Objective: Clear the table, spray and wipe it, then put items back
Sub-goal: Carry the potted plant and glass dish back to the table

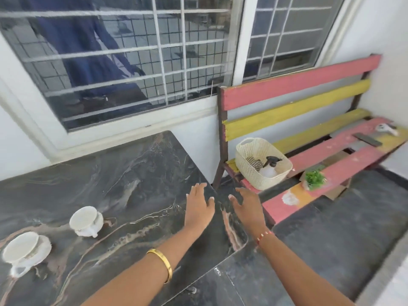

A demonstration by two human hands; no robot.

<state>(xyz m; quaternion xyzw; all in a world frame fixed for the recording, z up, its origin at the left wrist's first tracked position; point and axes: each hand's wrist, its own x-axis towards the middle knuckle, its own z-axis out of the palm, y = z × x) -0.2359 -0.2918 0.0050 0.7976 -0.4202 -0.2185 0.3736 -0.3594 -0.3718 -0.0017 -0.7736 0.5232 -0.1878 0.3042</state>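
Both hands, left & right, held open w/ fingers spread, nothing gripped, over worktop edge.

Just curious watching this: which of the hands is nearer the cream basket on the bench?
The right hand, off the table's edge, just below-left of the basket. The left hand is over the table, farther away.

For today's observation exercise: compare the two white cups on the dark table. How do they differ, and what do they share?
The nearer cup sits at the table's left edge on a saucer; the farther cup sits further in, and no saucer is plainly seen under it. The nearer cup looks larger, being closer to the camera. Its handle points toward the viewer at lower left; the farther cup's points lower right. Both are white, upright and topped with a pale cover.
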